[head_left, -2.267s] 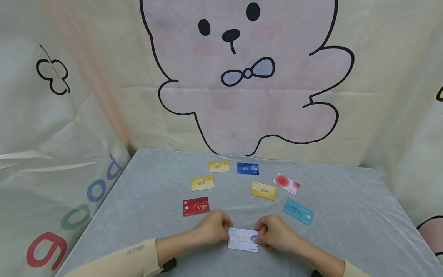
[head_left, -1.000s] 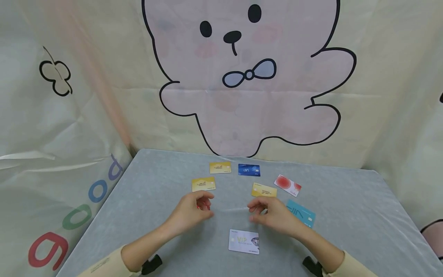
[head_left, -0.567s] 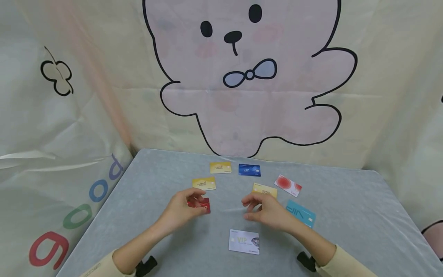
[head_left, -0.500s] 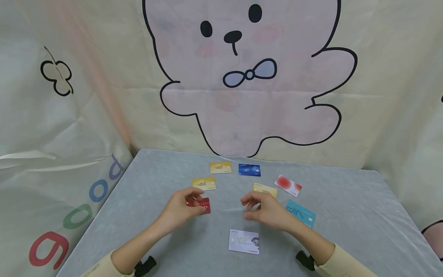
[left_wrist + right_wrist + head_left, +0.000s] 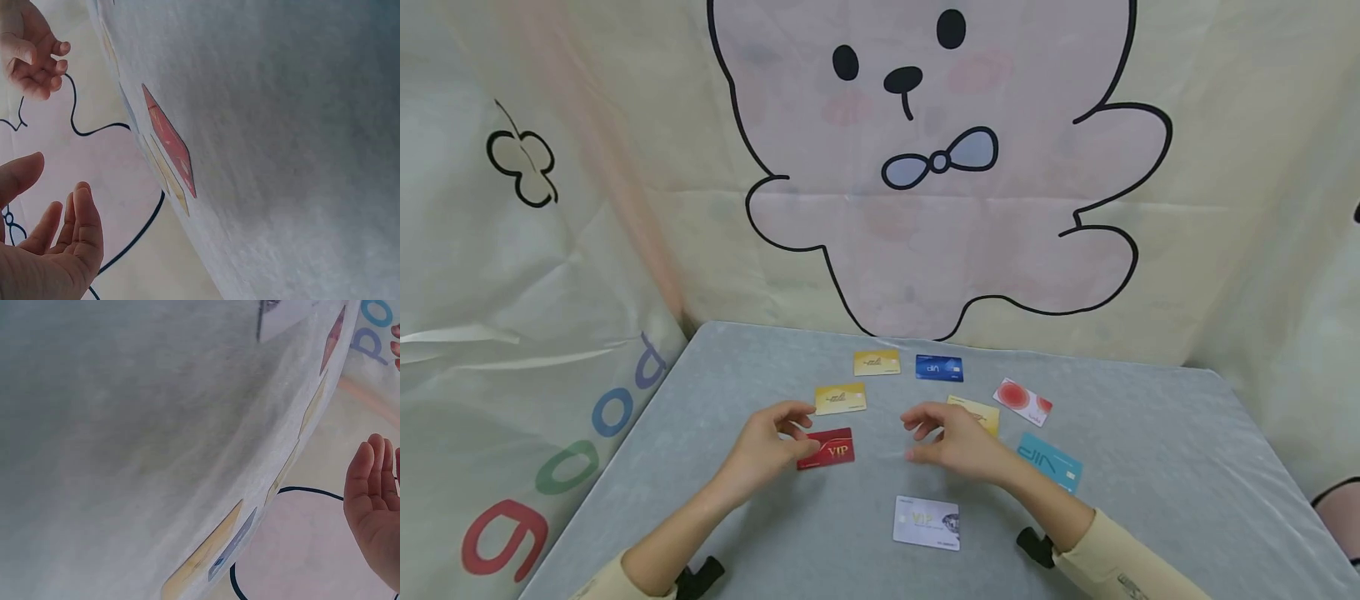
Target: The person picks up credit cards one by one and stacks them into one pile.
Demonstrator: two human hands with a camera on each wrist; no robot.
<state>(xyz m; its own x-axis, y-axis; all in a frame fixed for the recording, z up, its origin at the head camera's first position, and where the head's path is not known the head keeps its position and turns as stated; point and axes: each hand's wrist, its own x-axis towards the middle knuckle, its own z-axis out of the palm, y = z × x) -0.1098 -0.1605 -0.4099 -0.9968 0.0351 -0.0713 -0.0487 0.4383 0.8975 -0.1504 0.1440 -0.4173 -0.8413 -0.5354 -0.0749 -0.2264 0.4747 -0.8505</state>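
My left hand (image 5: 769, 446) hovers above the table with fingers loosely bent and nothing in them. It overlaps the left end of a red VIP card (image 5: 837, 450) in the head view, while the left wrist view shows a gap between hand and card. My right hand (image 5: 958, 440) is likewise raised and holds nothing, its fingers pointing left. Behind it lies a yellow card (image 5: 981, 414), partly hidden. Nearest to me, between the forearms, a white VIP card (image 5: 927, 523) lies flat.
Two more yellow cards (image 5: 841, 398) and a blue card (image 5: 938, 367) lie toward the back. On the right are a white card with red circles (image 5: 1023, 402) and a teal card (image 5: 1051, 463). A grey cloth covers the table (image 5: 1150, 500); a printed curtain hangs behind.
Both hands have let go of the white card and risen away from it. Over the last second they have drifted left, uncovering most of the red card. The cards stay in place.
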